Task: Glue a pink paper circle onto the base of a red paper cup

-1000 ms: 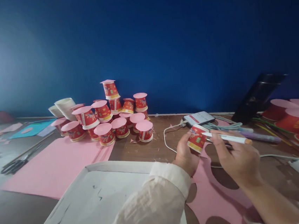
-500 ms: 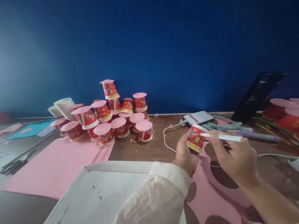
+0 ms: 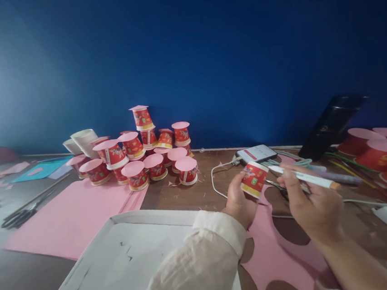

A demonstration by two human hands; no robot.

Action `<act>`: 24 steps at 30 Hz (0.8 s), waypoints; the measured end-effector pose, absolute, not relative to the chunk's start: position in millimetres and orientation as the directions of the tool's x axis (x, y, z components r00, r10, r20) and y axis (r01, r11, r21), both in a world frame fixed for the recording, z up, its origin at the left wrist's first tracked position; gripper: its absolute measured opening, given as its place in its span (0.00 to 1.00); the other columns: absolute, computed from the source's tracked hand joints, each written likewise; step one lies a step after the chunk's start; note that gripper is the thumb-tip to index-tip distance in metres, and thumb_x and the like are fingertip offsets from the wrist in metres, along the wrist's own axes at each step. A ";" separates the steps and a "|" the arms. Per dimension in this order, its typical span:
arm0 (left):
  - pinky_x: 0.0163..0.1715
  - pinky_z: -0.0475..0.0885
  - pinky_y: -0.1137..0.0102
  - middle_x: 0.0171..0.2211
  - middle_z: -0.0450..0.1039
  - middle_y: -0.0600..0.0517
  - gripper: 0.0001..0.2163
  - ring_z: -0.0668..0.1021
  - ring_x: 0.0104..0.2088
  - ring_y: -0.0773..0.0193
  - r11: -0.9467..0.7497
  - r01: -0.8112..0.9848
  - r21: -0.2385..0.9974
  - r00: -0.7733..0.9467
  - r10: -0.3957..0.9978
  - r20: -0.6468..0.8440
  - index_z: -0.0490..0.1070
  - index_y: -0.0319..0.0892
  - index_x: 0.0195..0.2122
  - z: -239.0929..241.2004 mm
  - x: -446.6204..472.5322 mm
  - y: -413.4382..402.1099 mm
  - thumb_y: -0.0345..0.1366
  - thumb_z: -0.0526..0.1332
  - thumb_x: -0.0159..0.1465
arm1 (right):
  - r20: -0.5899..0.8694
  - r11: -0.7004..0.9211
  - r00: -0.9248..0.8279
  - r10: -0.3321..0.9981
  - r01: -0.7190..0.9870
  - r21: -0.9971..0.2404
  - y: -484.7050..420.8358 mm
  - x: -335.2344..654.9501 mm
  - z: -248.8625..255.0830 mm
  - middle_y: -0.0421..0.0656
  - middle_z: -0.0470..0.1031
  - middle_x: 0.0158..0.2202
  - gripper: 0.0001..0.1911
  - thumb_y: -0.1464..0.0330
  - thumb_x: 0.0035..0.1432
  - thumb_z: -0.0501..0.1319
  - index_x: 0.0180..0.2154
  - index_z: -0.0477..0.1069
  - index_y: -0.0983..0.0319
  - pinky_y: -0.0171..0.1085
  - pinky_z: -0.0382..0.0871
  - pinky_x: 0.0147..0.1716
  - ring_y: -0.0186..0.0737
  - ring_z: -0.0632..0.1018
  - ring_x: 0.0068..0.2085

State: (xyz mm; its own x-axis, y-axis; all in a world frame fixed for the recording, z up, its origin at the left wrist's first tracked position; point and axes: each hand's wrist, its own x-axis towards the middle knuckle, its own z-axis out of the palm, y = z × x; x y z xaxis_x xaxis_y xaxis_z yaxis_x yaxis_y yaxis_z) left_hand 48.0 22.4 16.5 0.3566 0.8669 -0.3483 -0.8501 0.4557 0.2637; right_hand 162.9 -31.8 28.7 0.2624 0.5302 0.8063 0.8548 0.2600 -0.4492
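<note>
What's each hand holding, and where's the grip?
Left hand holds a red cup by its side wall. Right hand pinches a pen around mid-barrel, tip pointing toward the cup.

red patterned cup [image 3: 254, 179], pink paper [image 3: 71, 216], blue wall [image 3: 204, 48]

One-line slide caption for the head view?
Left hand holds a red paper cup; right hand holds a white marker.

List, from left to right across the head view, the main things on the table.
Scissors → stack of white cups → pile of red cups → red cup in left hand → pen in right hand.
</note>
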 end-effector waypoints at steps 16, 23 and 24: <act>0.39 0.71 0.66 0.39 0.82 0.45 0.13 0.81 0.35 0.58 0.601 -0.744 0.291 0.559 0.799 -0.221 0.79 0.38 0.44 17.4 46.4 16.2 0.38 0.68 0.60 | 0.128 0.245 0.395 0.910 -0.263 -0.933 -4.7 162.6 11.3 0.42 0.83 0.37 0.29 0.48 0.53 0.73 0.48 0.72 0.57 0.41 0.80 0.29 0.46 0.85 0.36; 0.35 0.65 0.68 0.34 0.82 0.49 0.17 0.78 0.30 0.63 0.612 -0.639 0.466 0.537 0.788 -0.300 0.80 0.40 0.41 22.4 47.3 5.2 0.33 0.75 0.48 | 0.180 0.252 0.437 0.881 -0.112 -0.961 -1.0 172.9 4.0 0.43 0.82 0.37 0.27 0.46 0.58 0.68 0.49 0.73 0.57 0.42 0.80 0.31 0.46 0.84 0.35; 0.35 0.64 0.68 0.33 0.81 0.50 0.18 0.77 0.30 0.64 0.611 -0.629 0.481 0.528 0.789 -0.313 0.80 0.40 0.40 22.1 48.1 5.4 0.32 0.75 0.47 | 0.189 0.241 0.473 0.860 -0.052 -0.969 0.1 175.7 2.5 0.44 0.82 0.38 0.27 0.46 0.58 0.68 0.49 0.74 0.58 0.43 0.80 0.32 0.47 0.84 0.36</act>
